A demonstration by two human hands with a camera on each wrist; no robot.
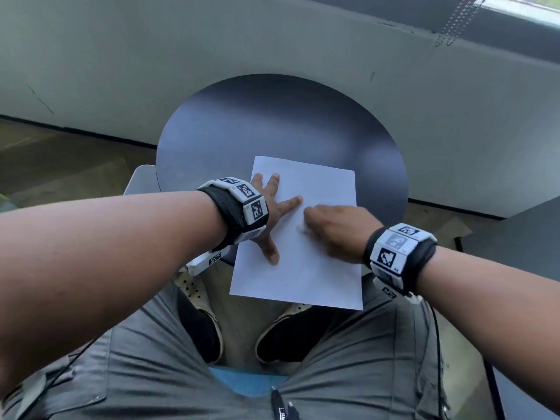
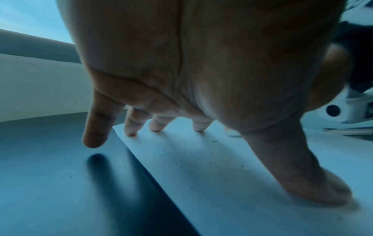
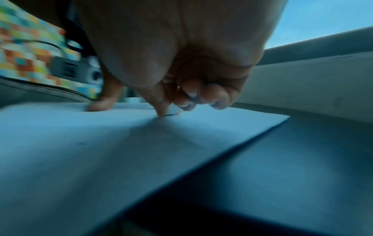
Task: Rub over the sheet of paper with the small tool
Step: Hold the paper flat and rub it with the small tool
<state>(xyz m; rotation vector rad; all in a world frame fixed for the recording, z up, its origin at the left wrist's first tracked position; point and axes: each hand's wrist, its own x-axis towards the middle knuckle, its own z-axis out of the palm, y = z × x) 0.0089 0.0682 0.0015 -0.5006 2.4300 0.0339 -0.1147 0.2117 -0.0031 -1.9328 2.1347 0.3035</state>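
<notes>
A white sheet of paper [image 1: 321, 183] lies on a round dark table [image 1: 272, 122], its near end hanging past the table edge over my lap. My left hand [image 1: 272, 210] is spread flat on the sheet's left side, and its fingertips [image 2: 131, 133] and thumb press the paper [image 2: 201, 159] down. My right hand [image 1: 324, 228] sits on the middle of the sheet with curled fingers [image 3: 214, 99], pinching a small pale tool [image 3: 174, 111] against the paper [image 3: 101, 151]. In the head view the tool [image 1: 301, 227] is only a whitish blur under the hand.
A grey wall ledge [image 1: 272, 40] runs behind the table, with a blind chain [image 1: 457, 22] at upper right. A pale chair edge [image 1: 139, 180] stands left of the table. My shoes [image 1: 200, 319] are on the floor below. Small dark specks lie on the paper near my left hand.
</notes>
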